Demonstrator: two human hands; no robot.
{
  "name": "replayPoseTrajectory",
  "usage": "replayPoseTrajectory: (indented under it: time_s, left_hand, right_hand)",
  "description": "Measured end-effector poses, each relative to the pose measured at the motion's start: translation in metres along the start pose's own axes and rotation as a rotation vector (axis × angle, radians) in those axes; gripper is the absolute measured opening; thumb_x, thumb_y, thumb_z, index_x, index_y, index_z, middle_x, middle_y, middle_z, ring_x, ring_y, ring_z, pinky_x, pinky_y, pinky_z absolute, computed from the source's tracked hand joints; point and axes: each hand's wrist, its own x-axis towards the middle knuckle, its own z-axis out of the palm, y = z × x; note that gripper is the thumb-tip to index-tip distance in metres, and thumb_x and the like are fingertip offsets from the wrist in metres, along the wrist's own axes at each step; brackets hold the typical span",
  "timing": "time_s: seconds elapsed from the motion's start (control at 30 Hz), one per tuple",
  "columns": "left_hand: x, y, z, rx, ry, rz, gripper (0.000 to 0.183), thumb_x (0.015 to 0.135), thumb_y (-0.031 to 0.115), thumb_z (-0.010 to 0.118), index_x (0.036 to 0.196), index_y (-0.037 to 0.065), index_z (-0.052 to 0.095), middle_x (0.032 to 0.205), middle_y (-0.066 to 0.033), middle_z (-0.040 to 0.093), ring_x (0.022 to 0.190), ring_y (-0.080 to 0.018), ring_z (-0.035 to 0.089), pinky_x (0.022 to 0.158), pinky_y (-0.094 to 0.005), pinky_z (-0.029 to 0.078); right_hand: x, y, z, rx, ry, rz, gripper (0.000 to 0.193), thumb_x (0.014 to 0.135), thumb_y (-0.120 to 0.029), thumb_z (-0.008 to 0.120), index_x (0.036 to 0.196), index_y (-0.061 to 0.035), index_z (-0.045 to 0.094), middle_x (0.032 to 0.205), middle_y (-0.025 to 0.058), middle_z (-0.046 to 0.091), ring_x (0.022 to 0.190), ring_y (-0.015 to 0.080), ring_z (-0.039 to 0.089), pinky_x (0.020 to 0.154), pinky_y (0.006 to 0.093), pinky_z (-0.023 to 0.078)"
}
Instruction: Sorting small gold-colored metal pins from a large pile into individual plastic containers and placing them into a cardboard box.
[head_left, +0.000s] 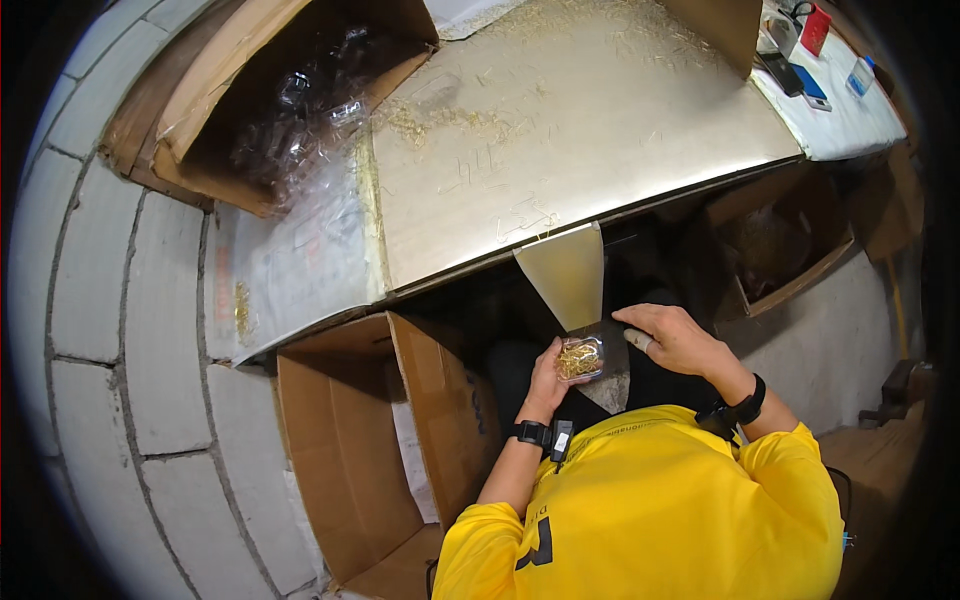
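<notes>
- The worktable, topped with a smooth pale sheet, spans the upper middle; thin golden pieces lie loosely scattered over it, thickest toward the far side.
- An open cardboard box stands below the table's left end, its flap upright.
- Another cardboard box lies tilted on the table's left end, clear plastic packs showing at its mouth.
- A tapering yellowish chute hangs from the table's near edge, its narrow end just above the hands.
- The right hand is near the chute's lower end, index finger stretched out and set apart from the digit below it (that one has a pale band round it); I cannot tell whether it touches the container.
- The left hand grips the small clear container by its left side, fingers curled against it.
- The small clear container sits just below the chute, between the hands, with a tangle of golden pieces inside.
</notes>
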Motion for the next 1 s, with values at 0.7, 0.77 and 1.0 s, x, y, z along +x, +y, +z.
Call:
replayPoseTrajectory:
  time_s: [0.7, 0.77, 1.0]
  left_hand:
    - [-0.056, 0.052, 0.087, 0.087, 0.031, 0.343, 0.034, 0.1, 0.029, 0.035, 0.113, 0.002, 0.051, 0.1, -0.0118, 0.063, 0.084, -0.0204, 0.066, 0.061, -0.0352, 0.06]
    - [-0.055, 0.053, 0.087, 0.13, 0.044, 0.377, 0.03, 0.099, 0.024, 0.038, 0.113, 0.001, 0.051, 0.1, -0.0121, 0.062, 0.083, -0.0208, 0.066, 0.06, -0.0354, 0.06]
    - [-0.057, 0.05, 0.084, 0.008, 0.004, 0.43, 0.03, 0.091, 0.008, 0.04, 0.117, -0.002, 0.05, 0.111, -0.0125, 0.059, 0.103, -0.022, 0.059, 0.089, -0.0336, 0.049]
  right_hand:
    - [0.017, -0.043, 0.028, -0.078, 0.353, -0.361, 0.033, 0.07, 0.004, 0.063, 0.103, -0.0021, 0.064, 0.111, 0.0125, 0.064, 0.114, 0.0294, 0.056, 0.099, 0.0421, 0.043]
    - [0.019, -0.046, 0.024, -0.045, 0.356, -0.35, 0.034, 0.072, 0.0, 0.065, 0.106, -0.0026, 0.062, 0.116, 0.0125, 0.061, 0.119, 0.0281, 0.052, 0.102, 0.0428, 0.04]
    - [0.018, -0.045, 0.023, -0.163, 0.116, -0.442, 0.041, 0.076, -0.01, 0.068, 0.117, -0.0078, 0.059, 0.126, 0.0102, 0.055, 0.126, 0.0254, 0.045, 0.107, 0.0434, 0.033]
